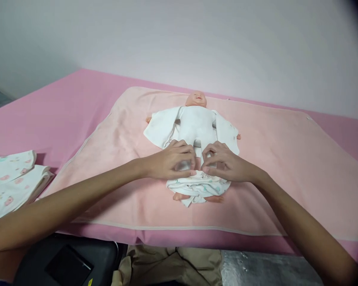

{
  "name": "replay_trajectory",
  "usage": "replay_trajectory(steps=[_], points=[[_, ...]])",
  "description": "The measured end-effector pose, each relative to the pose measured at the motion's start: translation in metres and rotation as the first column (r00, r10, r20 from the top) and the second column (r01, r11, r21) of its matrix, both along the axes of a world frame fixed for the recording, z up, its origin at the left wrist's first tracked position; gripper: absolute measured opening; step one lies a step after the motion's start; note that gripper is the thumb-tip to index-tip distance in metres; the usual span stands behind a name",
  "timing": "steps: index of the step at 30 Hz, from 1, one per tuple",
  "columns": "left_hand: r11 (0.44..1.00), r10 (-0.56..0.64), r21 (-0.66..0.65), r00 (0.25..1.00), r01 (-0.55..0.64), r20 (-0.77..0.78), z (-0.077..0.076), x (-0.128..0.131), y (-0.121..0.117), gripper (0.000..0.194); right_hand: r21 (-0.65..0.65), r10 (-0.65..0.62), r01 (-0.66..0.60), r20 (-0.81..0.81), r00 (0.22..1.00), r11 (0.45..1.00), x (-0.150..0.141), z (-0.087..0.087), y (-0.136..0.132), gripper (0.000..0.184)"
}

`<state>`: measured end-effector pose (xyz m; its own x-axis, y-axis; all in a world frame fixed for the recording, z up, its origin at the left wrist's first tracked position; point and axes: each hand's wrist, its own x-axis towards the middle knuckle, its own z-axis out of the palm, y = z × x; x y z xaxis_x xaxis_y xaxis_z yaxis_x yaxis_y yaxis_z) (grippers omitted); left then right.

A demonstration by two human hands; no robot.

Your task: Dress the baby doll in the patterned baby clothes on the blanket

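Observation:
A baby doll lies on its back, head at the far side, arms spread in the sleeves of an open white baby shirt. White cloth covers its trunk. Printed white baby pants are bunched round its lower legs, with both feet sticking out at the near end. My left hand has its fingers curled and its thumb on the upper edge of the pants. On the other side, my right hand pinches the same edge in a matching way. The doll's knees are partly hidden by my hands.
A peach blanket lies under the doll on a pink padded surface. Folded printed cloths are stacked at the left. A black phone-like object rests on a dark seat below the near edge. A pale wall stands behind.

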<state>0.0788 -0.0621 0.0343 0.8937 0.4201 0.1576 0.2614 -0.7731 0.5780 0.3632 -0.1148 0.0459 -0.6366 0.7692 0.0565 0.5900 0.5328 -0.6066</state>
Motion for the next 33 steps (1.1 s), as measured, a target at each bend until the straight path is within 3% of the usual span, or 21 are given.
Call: replay_trajectory(steps=[3, 5, 7, 9, 12, 14, 19, 21, 23, 27, 30, 33], points=[[0.994, -0.058, -0.092, 0.998, 0.057, -0.013, 0.008, 0.003, -0.001, 0.031, -0.074, 0.101, -0.103, -0.030, 0.994, 0.992, -0.003, 0.000, -0.001, 0.033], [0.983, -0.095, -0.159, 0.995, 0.094, 0.002, 0.011, 0.004, 0.002, 0.027, -0.155, 0.099, -0.119, -0.132, 0.986, 0.981, -0.005, -0.004, -0.003, 0.034], [0.963, -0.101, -0.246, 0.994, 0.111, 0.050, 0.011, 0.005, 0.003, 0.026, -0.265, -0.019, -0.056, -0.270, 0.963, 0.963, -0.007, -0.009, -0.005, 0.039], [0.914, -0.059, -0.394, 0.993, 0.094, 0.099, 0.011, 0.007, 0.002, 0.030, -0.405, -0.218, 0.046, -0.389, 0.895, 0.913, -0.008, -0.016, -0.006, 0.045], [0.757, 0.043, -0.653, 0.996, 0.021, 0.082, 0.012, 0.012, 0.002, 0.039, -0.552, -0.430, 0.122, -0.471, 0.770, 0.825, -0.010, -0.023, -0.006, 0.052], [0.677, 0.087, -0.735, 0.996, -0.035, 0.033, 0.016, 0.017, 0.001, 0.042, -0.568, -0.458, 0.129, -0.487, 0.743, 0.813, -0.013, -0.023, -0.005, 0.055], [0.589, 0.096, -0.807, 0.995, -0.043, 0.017, 0.028, 0.034, 0.002, 0.033, -0.449, -0.400, 0.167, -0.494, 0.772, 0.878, -0.025, -0.007, 0.003, 0.052], [0.552, 0.153, -0.833, 0.987, -0.040, 0.054, 0.026, 0.033, 0.006, 0.035, -0.401, -0.376, 0.184, -0.478, 0.794, 0.897, -0.021, -0.004, 0.005, 0.049], [0.588, 0.250, -0.803, 0.966, -0.101, 0.061, 0.019, 0.022, 0.012, 0.037, -0.373, -0.369, 0.219, -0.399, 0.840, 0.902, -0.009, -0.009, 0.004, 0.048], [0.742, 0.406, -0.596, 0.913, -0.307, 0.036, -0.010, -0.012, 0.021, 0.044, -0.315, -0.408, 0.323, -0.260, 0.875, 0.892, 0.020, -0.038, -0.005, 0.053], [0.841, 0.462, -0.375, 0.878, -0.390, 0.124, -0.031, -0.019, 0.025, 0.041, -0.202, -0.476, 0.432, -0.301, 0.827, 0.879, 0.022, -0.058, -0.007, 0.051], [0.852, 0.517, -0.247, 0.816, -0.462, 0.259, -0.040, -0.004, 0.032, 0.035, -0.134, -0.546, 0.542, -0.403, 0.734, 0.829, 0.009, -0.066, 0.004, 0.050]])
